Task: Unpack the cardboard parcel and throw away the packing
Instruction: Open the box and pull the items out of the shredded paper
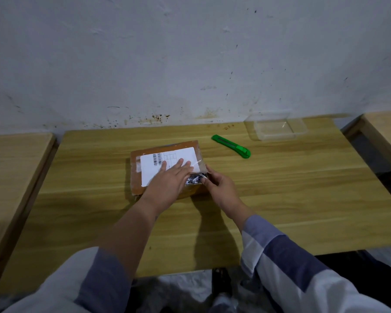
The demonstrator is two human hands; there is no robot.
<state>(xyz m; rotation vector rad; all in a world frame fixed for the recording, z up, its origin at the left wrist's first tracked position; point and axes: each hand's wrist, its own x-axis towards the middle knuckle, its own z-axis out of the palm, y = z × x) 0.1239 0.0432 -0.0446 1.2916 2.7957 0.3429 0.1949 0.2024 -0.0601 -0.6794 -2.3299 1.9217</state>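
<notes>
A flat brown cardboard parcel [145, 152] with a white shipping label [174, 157] lies in the middle of the wooden table [280, 188]. My left hand [169, 184] rests flat on the label with straight fingers. At the parcel's right near corner my right hand [219, 188] pinches a strip of clear tape [198, 175] that is lifted off the box, with torn printed label bits stuck to it.
A green utility knife [231, 146] lies on the table to the right of the parcel. Behind it stands a clear plastic container [277, 127] near the wall. Other wooden tables [11, 168] flank this one on both sides.
</notes>
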